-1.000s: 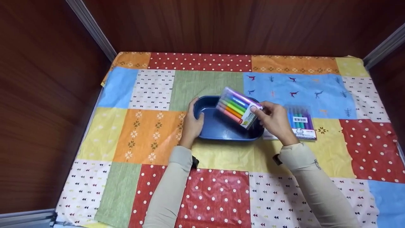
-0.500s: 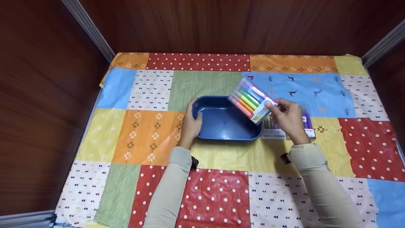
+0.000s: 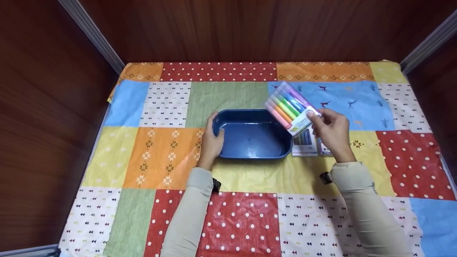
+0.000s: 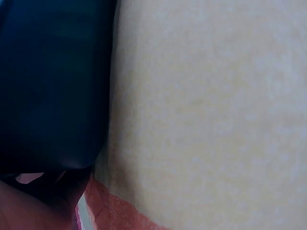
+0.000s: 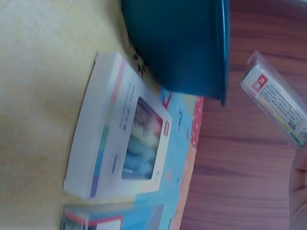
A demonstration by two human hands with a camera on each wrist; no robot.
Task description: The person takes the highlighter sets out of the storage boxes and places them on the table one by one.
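A dark blue plastic tub [image 3: 252, 135] sits empty on the patchwork tablecloth [image 3: 164, 153]. My left hand [image 3: 211, 140] grips the tub's left rim, and the tub's outer wall [image 4: 48, 86] fills the left wrist view. My right hand [image 3: 330, 129] pinches a clear pack of coloured markers [image 3: 290, 107] by its lower end and holds it tilted in the air above the tub's right edge. The right wrist view shows the pack's label end [image 5: 278, 101] and the tub's side [image 5: 184, 43].
Two more marker packs lie on the cloth right of the tub: a white box with a window [image 5: 120, 129] [image 3: 304, 142] and another pack [image 5: 112, 218] half hidden by my right hand. Dark wooden walls [image 3: 250, 28] close in the table on three sides.
My right hand has lifted the marker pack up and to the right, from over the tub's inside to above its right edge. The left hand has kept its grip on the tub.
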